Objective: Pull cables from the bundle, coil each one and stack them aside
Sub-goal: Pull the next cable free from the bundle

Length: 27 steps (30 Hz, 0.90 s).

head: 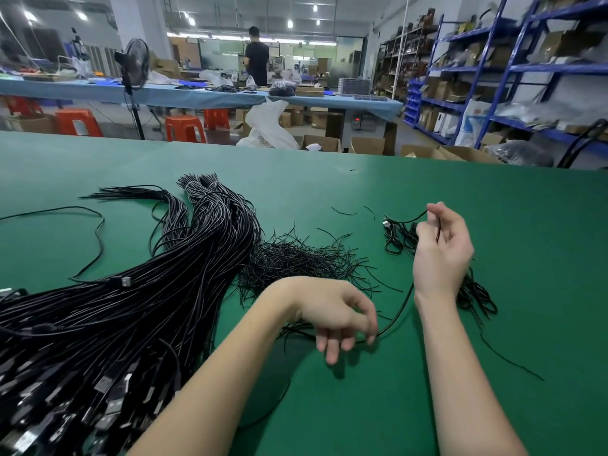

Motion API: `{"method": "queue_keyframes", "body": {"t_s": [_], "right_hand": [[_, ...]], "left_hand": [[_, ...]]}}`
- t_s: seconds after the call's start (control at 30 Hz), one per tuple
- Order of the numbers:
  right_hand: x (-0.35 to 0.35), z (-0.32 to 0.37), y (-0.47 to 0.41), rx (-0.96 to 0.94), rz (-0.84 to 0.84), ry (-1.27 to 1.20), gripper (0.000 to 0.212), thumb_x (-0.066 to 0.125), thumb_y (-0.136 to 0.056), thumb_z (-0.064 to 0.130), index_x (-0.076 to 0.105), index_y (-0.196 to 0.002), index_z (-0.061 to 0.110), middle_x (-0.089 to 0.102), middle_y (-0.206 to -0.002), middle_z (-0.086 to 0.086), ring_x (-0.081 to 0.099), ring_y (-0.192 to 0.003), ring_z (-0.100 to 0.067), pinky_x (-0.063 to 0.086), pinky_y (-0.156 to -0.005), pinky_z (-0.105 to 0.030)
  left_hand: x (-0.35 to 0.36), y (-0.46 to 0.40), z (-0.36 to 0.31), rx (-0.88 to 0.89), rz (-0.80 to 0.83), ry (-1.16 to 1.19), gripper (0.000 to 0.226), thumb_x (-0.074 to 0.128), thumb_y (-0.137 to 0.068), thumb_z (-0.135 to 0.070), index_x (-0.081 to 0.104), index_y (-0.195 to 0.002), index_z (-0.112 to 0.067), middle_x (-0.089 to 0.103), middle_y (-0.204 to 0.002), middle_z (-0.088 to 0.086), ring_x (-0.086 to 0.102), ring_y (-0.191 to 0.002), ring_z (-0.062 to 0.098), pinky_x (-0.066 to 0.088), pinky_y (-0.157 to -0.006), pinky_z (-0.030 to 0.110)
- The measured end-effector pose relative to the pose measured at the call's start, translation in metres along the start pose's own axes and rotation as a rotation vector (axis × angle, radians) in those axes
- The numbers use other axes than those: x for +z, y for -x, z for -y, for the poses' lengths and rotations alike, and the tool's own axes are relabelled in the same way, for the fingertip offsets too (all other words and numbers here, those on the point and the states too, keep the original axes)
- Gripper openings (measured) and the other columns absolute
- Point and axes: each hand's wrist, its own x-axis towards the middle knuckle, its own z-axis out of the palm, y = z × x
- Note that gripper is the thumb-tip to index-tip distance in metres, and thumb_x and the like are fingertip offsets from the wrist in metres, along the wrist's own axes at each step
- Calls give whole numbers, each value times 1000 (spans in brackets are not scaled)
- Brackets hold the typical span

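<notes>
Black cable pinched by right hand, left hand fingertips gripping it

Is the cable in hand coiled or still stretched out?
Stretched out: the cable runs in one open arc between right hand and left hand.

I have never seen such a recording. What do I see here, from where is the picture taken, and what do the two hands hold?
There is no machine here: a person works with bare hands. The single picture comes from a camera worn on the head, looking forward and down. On the green table lies a big bundle of black cables, with a heap of short thin black wires beside it. The right hand is raised and pinches one black cable at its fingertips; this cable hangs down and curves to the left hand, which pinches it lower. Behind the right hand lie a few coiled cables. Farther back are shelves and another table.
</notes>
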Motion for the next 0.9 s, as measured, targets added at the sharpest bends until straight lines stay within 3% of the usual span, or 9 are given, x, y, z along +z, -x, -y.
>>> {"method": "queue_keyframes", "body": {"t_s": [0.13, 0.23, 0.43, 0.57, 0.63, 0.67, 0.73, 0.8, 0.9], "right_hand": [[1, 1, 0, 3, 1, -4, 25, 57, -94, -2, 66, -113, 12, 65, -132, -9, 59, -118, 7, 47, -91, -8], [2, 0, 0, 9, 9, -2, 25, 56, -95, -1, 66, -113, 12, 64, -134, -8, 58, -117, 10, 47, -91, -8], [2, 7, 2, 19, 6, -8, 28, 55, -94, -5, 66, -111, 15, 63, -136, -10, 60, -121, 2, 48, -95, -11], [-3, 10, 6, -21, 79, 129, 30, 55, -94, 0, 65, -113, 21, 54, -147, -9, 51, -136, -9, 38, -114, -18], [-8, 12, 7, -149, 145, 452, 30, 58, -93, 9, 65, -115, 26, 44, -157, -3, 35, -147, -11, 19, -118, -11], [-9, 13, 5, -230, 187, 601, 29, 60, -92, 12, 65, -117, 26, 39, -161, -2, 27, -151, -13, 14, -119, -13], [-11, 20, 1, -369, 304, 819, 25, 62, -92, 15, 68, -114, 25, 37, -161, -3, 17, -155, -17, 7, -127, -32], [-9, 31, -3, -449, 432, 969, 21, 62, -93, 19, 71, -107, 31, 44, -158, 1, 14, -156, -19, -1, -128, -41], [-7, 47, 0, -363, 617, 1055, 25, 59, -95, 24, 68, -105, 46, 49, -151, 15, 12, -155, -18, 6, -126, -48]], "left_hand": [[-5, -2, 7, -45, -108, 152, 28, 56, -103, -27, 43, -121, -9, 70, -67, 5, 66, -47, 21, 49, -42, 23], [2, -9, 11, -74, -59, 144, 31, 56, -103, -25, 44, -130, -13, 70, -66, 5, 68, -49, 21, 52, -46, 23], [4, -14, 14, -46, 6, 94, 17, 68, -96, -23, 62, -108, -13, 63, -59, -2, 70, -54, 19, 54, -50, 22], [7, -14, 10, -2, -13, -82, 14, 75, -91, -23, 62, -95, -18, 60, -59, 2, 62, -46, 13, 53, -53, 20], [5, -14, 9, 50, -126, -198, 10, 73, -90, -26, 64, -91, -23, 60, -57, -3, 56, -46, 10, 47, -57, 18], [3, -14, 9, 78, -211, -239, 8, 73, -89, -28, 65, -90, -26, 59, -59, -7, 54, -48, 9, 44, -58, 18], [-4, -11, 8, 126, -380, -276, 8, 75, -87, -32, 67, -86, -30, 55, -62, -12, 48, -54, 4, 41, -60, 20], [-11, -6, 6, 166, -516, -287, 10, 75, -85, -34, 66, -82, -32, 55, -64, -13, 48, -57, 2, 44, -63, 22], [-19, 3, 3, 215, -726, -291, 6, 72, -87, -37, 68, -85, -34, 62, -74, -13, 54, -65, 3, 53, -73, 30]]}}
